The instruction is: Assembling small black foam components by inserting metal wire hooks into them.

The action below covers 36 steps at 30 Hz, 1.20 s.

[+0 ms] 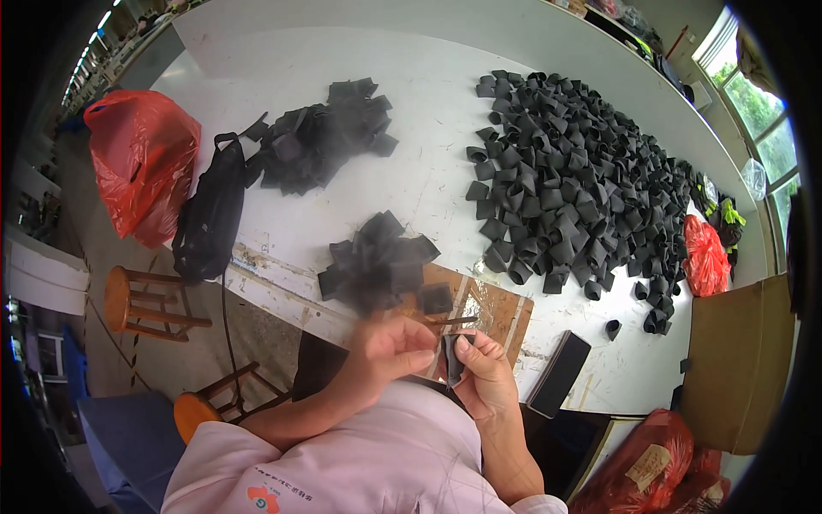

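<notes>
Black piece [455,367], one, small: might slip and fall should the pinch of the right hand [486,368] slacken; dark phone [559,373], one, by the near edge of the desk [428,163]: could be knocked off by a careless swing of the right forearm [511,450]. Position: piece between right thumb and fingers, before the chest; left hand [390,347] just beside it, fingers bent, cannot tell whether gripping anything
</notes>
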Each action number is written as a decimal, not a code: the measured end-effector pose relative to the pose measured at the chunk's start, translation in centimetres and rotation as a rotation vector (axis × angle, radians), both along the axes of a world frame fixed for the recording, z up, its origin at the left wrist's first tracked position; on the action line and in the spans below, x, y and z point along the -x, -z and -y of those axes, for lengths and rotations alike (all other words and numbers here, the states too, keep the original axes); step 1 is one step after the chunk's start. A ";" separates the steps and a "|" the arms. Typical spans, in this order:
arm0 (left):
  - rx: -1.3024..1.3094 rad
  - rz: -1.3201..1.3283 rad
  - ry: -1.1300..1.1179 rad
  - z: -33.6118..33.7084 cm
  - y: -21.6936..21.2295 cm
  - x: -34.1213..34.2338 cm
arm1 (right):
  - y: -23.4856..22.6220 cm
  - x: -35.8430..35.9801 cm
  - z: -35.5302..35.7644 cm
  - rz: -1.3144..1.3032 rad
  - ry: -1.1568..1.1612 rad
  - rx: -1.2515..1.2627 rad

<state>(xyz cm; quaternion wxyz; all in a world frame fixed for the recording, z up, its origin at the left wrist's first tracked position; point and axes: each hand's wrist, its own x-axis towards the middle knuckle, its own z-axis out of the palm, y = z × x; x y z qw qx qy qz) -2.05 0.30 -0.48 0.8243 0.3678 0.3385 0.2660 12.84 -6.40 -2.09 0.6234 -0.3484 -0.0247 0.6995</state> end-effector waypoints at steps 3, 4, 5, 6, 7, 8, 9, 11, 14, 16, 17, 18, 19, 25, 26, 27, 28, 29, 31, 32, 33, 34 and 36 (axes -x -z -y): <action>-0.024 -0.069 0.041 -0.1 0.3 -0.4 | 0.5 -0.1 0.1 0.000 -0.004 -0.022; 0.001 -0.071 0.039 -0.2 0.6 -0.5 | 0.3 0.0 0.1 0.007 -0.010 -0.016; 0.027 -0.073 0.037 -0.2 0.8 -0.6 | 0.2 0.1 0.1 0.015 -0.015 -0.010; 0.027 -0.073 0.038 -0.2 1.0 -0.6 | 0.2 0.1 0.1 0.014 -0.015 -0.011; 0.017 -0.071 0.040 -0.2 1.3 -0.5 | 0.1 0.1 0.1 0.026 -0.016 0.004; 0.007 -0.068 0.042 -0.3 1.4 -0.5 | 0.1 0.1 0.1 0.038 -0.018 0.018; 0.008 -0.069 0.043 -0.3 1.4 -0.5 | 0.0 0.1 0.0 0.037 -0.017 0.019; 0.014 -0.096 0.050 -0.4 1.3 -0.4 | -0.1 0.1 -0.1 0.124 -0.004 0.018; 0.030 -0.107 0.071 -0.6 1.4 -0.2 | -0.1 0.1 -0.1 0.135 -0.018 0.001; 0.054 -0.128 0.059 -0.7 1.5 -0.2 | -0.2 0.3 -0.2 0.165 -0.025 0.003; 0.079 -0.148 0.049 -0.7 1.5 -0.2 | -0.3 0.4 -0.3 0.194 -0.030 0.005; 0.076 -0.146 0.048 -0.7 1.7 -0.2 | 0.0 0.5 -0.2 0.196 -0.031 0.002; 0.000 -0.196 0.058 -0.7 2.0 -0.1 | 0.5 0.6 0.1 0.515 -0.062 0.012; -0.249 -0.305 0.031 -0.1 1.3 -0.7 | -1.3 1.5 0.5 1.768 0.161 -0.203; -0.265 -0.247 0.004 0.1 0.9 -0.9 | -1.1 1.6 0.7 1.773 0.164 -0.208; -0.305 -0.211 -0.005 0.4 0.7 -1.1 | -0.7 2.0 0.8 1.710 0.175 -0.247; -0.310 -0.206 -0.005 0.7 1.2 -1.3 | -0.6 2.2 0.7 1.647 0.185 -0.286; -0.437 -0.204 -0.066 1.0 2.1 -1.5 | -0.7 2.2 0.5 1.708 0.209 -0.297; -0.765 -0.324 -0.140 1.0 2.6 -1.6 | -1.0 2.4 -0.1 1.875 0.177 -0.312; -0.766 -0.324 -0.139 1.0 2.4 -1.7 | -1.1 2.4 -0.4 2.040 0.141 -0.326; -0.953 -0.426 -0.208 0.9 1.9 -1.9 | -0.7 2.4 -0.7 2.087 0.138 -0.360; -1.140 -0.527 -0.277 0.9 1.7 -2.0 | -0.3 2.3 -0.8 2.088 0.139 -0.358; -1.134 -0.522 -0.291 1.0 1.8 -2.0 | 0.4 2.2 -1.0 2.154 0.120 -0.414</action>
